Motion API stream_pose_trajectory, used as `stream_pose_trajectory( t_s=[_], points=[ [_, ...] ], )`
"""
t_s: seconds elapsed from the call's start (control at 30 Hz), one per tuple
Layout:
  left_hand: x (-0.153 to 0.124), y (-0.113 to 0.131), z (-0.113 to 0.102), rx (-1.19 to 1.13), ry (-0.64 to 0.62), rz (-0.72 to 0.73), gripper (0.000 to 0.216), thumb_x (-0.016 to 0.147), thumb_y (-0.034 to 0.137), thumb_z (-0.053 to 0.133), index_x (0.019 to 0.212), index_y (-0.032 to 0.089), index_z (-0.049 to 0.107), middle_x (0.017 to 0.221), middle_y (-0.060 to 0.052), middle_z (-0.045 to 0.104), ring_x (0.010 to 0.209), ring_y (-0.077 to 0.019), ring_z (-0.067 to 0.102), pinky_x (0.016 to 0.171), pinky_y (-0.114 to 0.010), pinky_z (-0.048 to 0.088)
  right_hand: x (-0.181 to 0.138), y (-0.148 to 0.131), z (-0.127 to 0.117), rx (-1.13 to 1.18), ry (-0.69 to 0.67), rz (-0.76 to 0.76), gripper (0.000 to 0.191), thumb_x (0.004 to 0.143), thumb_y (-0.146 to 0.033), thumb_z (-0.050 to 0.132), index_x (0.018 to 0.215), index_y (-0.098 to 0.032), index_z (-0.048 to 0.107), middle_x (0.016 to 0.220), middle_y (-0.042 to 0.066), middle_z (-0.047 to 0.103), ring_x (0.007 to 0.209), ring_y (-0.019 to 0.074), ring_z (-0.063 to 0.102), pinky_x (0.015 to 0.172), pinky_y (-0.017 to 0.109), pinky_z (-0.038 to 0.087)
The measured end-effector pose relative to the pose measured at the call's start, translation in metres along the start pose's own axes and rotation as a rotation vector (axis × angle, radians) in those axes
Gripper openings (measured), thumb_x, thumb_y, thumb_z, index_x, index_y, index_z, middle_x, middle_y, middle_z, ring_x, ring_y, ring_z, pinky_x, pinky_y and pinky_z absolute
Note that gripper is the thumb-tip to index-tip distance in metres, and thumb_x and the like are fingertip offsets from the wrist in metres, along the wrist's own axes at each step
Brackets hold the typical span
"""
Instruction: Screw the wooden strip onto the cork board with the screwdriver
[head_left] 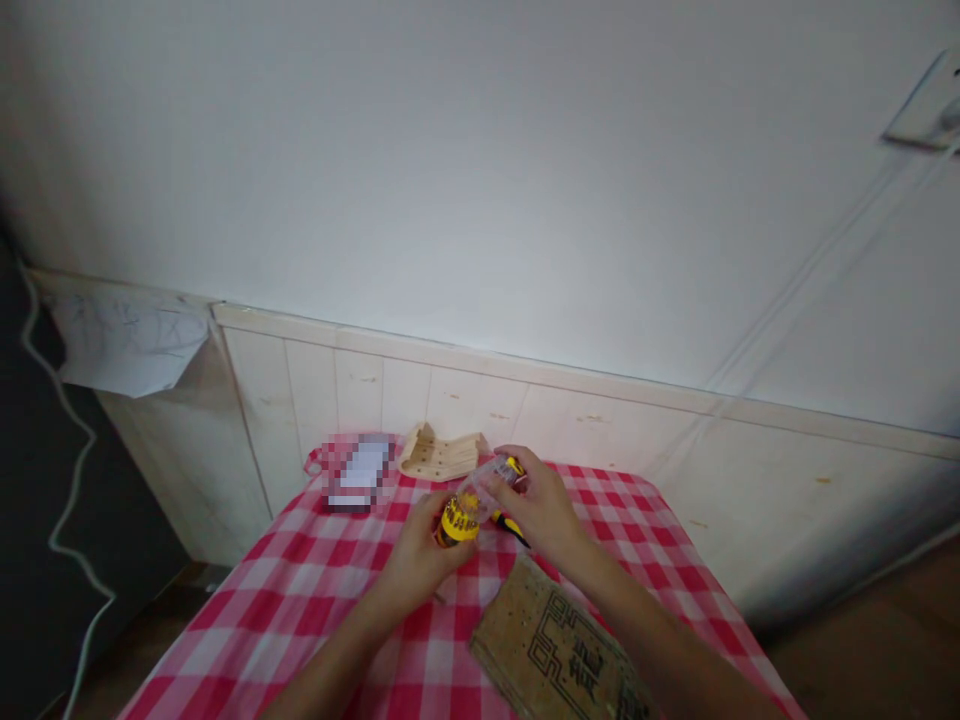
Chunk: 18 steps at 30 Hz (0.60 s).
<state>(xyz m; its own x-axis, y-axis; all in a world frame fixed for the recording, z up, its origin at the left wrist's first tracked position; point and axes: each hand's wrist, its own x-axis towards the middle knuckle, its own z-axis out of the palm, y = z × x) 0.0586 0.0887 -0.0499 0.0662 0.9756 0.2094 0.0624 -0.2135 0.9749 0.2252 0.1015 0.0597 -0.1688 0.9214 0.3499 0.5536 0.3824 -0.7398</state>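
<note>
My left hand is closed around the yellow base of a small bit-holder set, held just above the red and white checked tablecloth. My right hand grips the set's clear plastic cover, which tilts up and to the right from the base. A small yellow and black screwdriver shows under the right hand, lying on or just over the cloth.
A pale wooden piece with holes lies at the table's far edge by the panelled wall. A blurred object sits to its left. A brown patterned board lies near my right forearm. A white cable hangs at left.
</note>
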Motion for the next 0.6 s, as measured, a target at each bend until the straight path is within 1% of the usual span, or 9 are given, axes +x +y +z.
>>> stream_pose_trajectory(
  t_s=[0.1, 0.17, 0.3, 0.37, 0.5, 0.53, 0.6],
  points=[
    [0.0, 0.002, -0.002, 0.125, 0.024, 0.051, 0.043, 0.067, 0.019, 0.073, 0.109, 0.017, 0.066, 0.102, -0.008, 0.067, 0.095, -0.0242, 0.062, 0.084, -0.035, 0.049, 0.001, 0.0, 0.004, -0.039, -0.021, -0.007, 0.036, 0.083, -0.033, 0.066, 0.116, -0.019, 0.064, 0.092, 0.006, 0.073, 0.086, 0.0226, 0.067, 0.075, 0.034, 0.053],
    [-0.001, 0.003, -0.002, 0.118, 0.024, 0.055, 0.043, 0.067, 0.019, 0.074, 0.109, 0.016, 0.067, 0.104, -0.008, 0.067, 0.097, -0.0244, 0.061, 0.086, -0.035, 0.048, 0.001, 0.0, 0.005, -0.046, -0.033, -0.006, 0.035, 0.083, -0.033, 0.067, 0.114, -0.019, 0.065, 0.091, 0.006, 0.072, 0.085, 0.0229, 0.067, 0.075, 0.034, 0.053],
    [-0.001, 0.005, -0.001, -0.084, -0.066, 0.009, 0.044, 0.072, 0.02, 0.073, 0.115, 0.015, 0.064, 0.106, -0.008, 0.069, 0.094, -0.0232, 0.063, 0.084, -0.034, 0.049, 0.002, 0.002, 0.006, -0.015, -0.092, 0.03, 0.033, 0.081, -0.034, 0.068, 0.111, -0.019, 0.066, 0.089, 0.006, 0.072, 0.081, 0.0224, 0.066, 0.072, 0.033, 0.052],
    [-0.001, 0.006, -0.002, -0.141, -0.098, -0.013, 0.045, 0.072, 0.021, 0.074, 0.115, 0.014, 0.063, 0.106, -0.009, 0.07, 0.092, -0.0228, 0.063, 0.083, -0.033, 0.048, 0.003, 0.005, 0.006, 0.014, -0.105, 0.04, 0.034, 0.082, -0.035, 0.067, 0.112, -0.02, 0.065, 0.088, 0.005, 0.071, 0.08, 0.0222, 0.065, 0.071, 0.033, 0.052],
    [-0.003, 0.008, -0.006, -0.242, -0.082, -0.027, 0.057, 0.067, 0.022, 0.079, 0.12, 0.015, 0.057, 0.109, -0.009, 0.068, 0.095, -0.0228, 0.062, 0.084, -0.033, 0.047, 0.009, 0.014, 0.008, 0.124, -0.131, 0.045, 0.034, 0.083, -0.041, 0.064, 0.11, -0.02, 0.064, 0.088, 0.004, 0.068, 0.078, 0.0216, 0.063, 0.068, 0.032, 0.052],
    [-0.003, 0.008, -0.007, -0.275, -0.081, -0.027, 0.058, 0.067, 0.022, 0.08, 0.119, 0.016, 0.056, 0.109, -0.008, 0.067, 0.095, -0.0221, 0.061, 0.083, -0.032, 0.047, 0.01, 0.017, 0.008, 0.148, -0.145, 0.041, 0.033, 0.083, -0.042, 0.063, 0.109, -0.021, 0.064, 0.088, 0.004, 0.067, 0.078, 0.0212, 0.063, 0.068, 0.032, 0.051],
    [-0.004, 0.009, -0.009, -0.317, -0.086, -0.027, 0.053, 0.067, 0.023, 0.081, 0.113, 0.017, 0.055, 0.103, -0.006, 0.066, 0.091, -0.0197, 0.06, 0.08, -0.03, 0.047, 0.011, 0.02, 0.008, 0.161, -0.17, 0.024, 0.031, 0.083, -0.042, 0.064, 0.106, -0.021, 0.064, 0.087, 0.003, 0.066, 0.077, 0.0205, 0.062, 0.068, 0.031, 0.051]
  ],
)
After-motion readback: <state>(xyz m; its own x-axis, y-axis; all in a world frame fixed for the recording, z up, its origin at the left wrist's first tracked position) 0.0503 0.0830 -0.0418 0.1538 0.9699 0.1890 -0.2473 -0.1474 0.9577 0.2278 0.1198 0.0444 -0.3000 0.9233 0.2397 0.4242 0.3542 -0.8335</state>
